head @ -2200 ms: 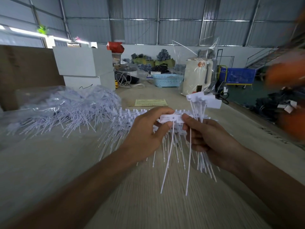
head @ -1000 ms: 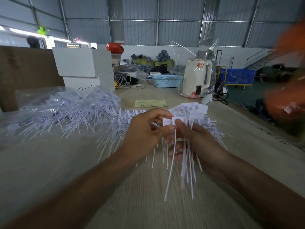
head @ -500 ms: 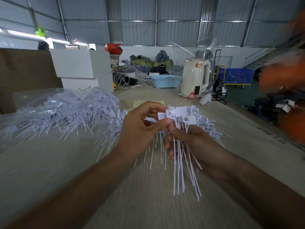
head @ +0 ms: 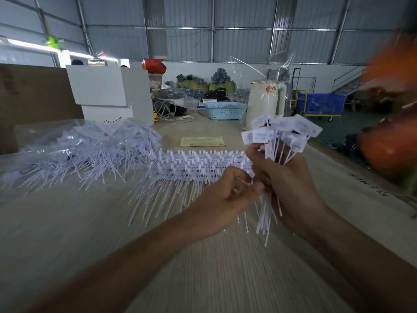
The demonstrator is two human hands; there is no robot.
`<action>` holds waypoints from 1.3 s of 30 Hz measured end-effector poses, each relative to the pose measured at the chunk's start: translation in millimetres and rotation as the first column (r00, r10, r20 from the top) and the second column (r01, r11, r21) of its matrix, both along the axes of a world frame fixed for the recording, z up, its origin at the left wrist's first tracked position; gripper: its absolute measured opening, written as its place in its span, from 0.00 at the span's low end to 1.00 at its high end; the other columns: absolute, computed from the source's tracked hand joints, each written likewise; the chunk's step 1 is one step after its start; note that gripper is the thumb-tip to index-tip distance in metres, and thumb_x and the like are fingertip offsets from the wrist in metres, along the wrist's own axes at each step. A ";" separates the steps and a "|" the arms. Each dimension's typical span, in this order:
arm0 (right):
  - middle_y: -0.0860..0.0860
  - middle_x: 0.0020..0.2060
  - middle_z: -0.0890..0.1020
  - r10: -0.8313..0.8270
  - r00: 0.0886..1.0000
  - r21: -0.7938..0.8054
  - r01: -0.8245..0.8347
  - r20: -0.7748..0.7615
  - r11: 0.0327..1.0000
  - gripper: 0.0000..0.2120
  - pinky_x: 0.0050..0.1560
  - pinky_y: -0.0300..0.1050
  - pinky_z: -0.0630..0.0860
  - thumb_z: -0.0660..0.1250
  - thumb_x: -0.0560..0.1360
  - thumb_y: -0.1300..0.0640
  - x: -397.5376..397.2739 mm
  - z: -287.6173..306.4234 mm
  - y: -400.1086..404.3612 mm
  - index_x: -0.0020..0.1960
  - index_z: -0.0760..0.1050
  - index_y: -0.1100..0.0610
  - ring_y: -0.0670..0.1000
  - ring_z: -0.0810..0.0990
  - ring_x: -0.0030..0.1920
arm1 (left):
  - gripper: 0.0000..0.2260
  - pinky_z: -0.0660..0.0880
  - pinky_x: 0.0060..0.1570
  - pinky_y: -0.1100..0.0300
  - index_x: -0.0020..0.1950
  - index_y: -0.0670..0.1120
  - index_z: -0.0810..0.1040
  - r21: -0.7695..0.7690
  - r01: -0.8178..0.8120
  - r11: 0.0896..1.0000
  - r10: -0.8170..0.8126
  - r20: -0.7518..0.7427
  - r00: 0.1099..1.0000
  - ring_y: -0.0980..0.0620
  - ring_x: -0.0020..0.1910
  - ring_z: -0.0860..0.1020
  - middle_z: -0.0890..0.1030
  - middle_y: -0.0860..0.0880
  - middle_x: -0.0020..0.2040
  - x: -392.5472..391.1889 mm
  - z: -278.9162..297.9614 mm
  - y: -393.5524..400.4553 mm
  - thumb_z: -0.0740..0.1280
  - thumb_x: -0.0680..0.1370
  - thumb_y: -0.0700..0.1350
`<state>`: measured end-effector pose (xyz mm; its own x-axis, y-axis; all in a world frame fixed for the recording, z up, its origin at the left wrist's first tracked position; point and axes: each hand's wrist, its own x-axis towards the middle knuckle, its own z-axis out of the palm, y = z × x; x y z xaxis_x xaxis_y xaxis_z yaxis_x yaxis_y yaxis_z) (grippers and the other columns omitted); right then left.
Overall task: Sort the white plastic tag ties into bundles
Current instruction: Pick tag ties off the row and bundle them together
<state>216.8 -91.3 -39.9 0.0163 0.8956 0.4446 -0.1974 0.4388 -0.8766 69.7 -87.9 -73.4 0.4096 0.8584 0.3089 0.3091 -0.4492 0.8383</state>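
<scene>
My right hand (head: 286,184) grips a bundle of white tag ties (head: 282,134) upright, flat tag heads fanned out on top and thin tails hanging below my fist. My left hand (head: 225,199) is curled just left of it, its fingertips pinching at the tails of that bundle near my right thumb. On the table behind my hands lies a connected strip of tag ties (head: 198,163), heads in rows and tails pointing toward me. Further left, a loose heap of tag ties (head: 90,154) lies partly in clear plastic bags.
A yellow paper slip (head: 203,141) lies beyond the strip. White boxes (head: 108,93), a blue basket (head: 225,110) and a cream kettle (head: 264,102) in clear plastic stand at the back. The table edge (head: 361,177) runs along the right. Blurred orange shapes (head: 390,143) show at far right.
My right hand has raised the bundle up and to the right, heads now higher. My left hand has let go of the tag heads and dropped to the tails beside my right hand.
</scene>
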 end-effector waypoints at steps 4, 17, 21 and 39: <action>0.55 0.33 0.68 0.007 0.997 -0.022 -0.009 -0.079 1.000 0.05 0.23 0.37 0.62 0.70 0.75 0.63 -1.3 3.8 -1.3 0.44 0.80 0.54 0.45 0.63 0.24 | 0.23 0.77 0.59 0.52 0.65 0.55 0.71 -0.039 0.147 0.988 -0.150 -0.094 0.984 0.59 0.59 0.78 0.80 0.58 0.60 2.5 -3.2 -6.4 0.67 0.74 0.64; 0.49 0.29 0.76 -0.129 0.941 -0.060 0.155 0.314 0.986 0.26 0.35 0.47 0.71 0.58 0.79 0.34 -4.8 1.8 -4.1 0.33 0.75 0.51 0.48 0.76 0.29 | 0.11 0.78 0.52 0.59 0.62 0.42 0.78 -0.150 0.243 0.958 -0.202 0.247 0.948 0.50 0.49 0.83 0.85 0.47 0.48 12.8 7.6 -21.3 0.66 0.80 0.36; 0.51 0.28 0.74 -0.126 0.946 -0.086 0.158 0.299 0.984 0.29 0.33 0.44 0.71 0.55 0.78 0.31 -3.8 1.6 0.3 0.35 0.74 0.53 0.48 0.74 0.28 | 0.08 0.78 0.46 0.57 0.60 0.43 0.78 -0.192 0.246 0.950 -0.183 0.295 0.938 0.51 0.43 0.81 0.82 0.49 0.42 15.6 6.9 -22.1 0.65 0.81 0.38; 0.49 0.33 0.85 0.069 0.911 -0.170 0.001 0.407 0.985 0.26 0.29 0.33 0.76 0.55 0.74 0.29 -4.7 -6.5 3.0 0.38 0.83 0.45 0.47 0.85 0.33 | 0.11 0.81 0.45 0.57 0.61 0.56 0.82 -0.276 0.183 0.943 -0.050 0.426 0.903 0.52 0.48 0.85 0.86 0.52 0.49 13.2 1.3 -9.9 0.62 0.83 0.49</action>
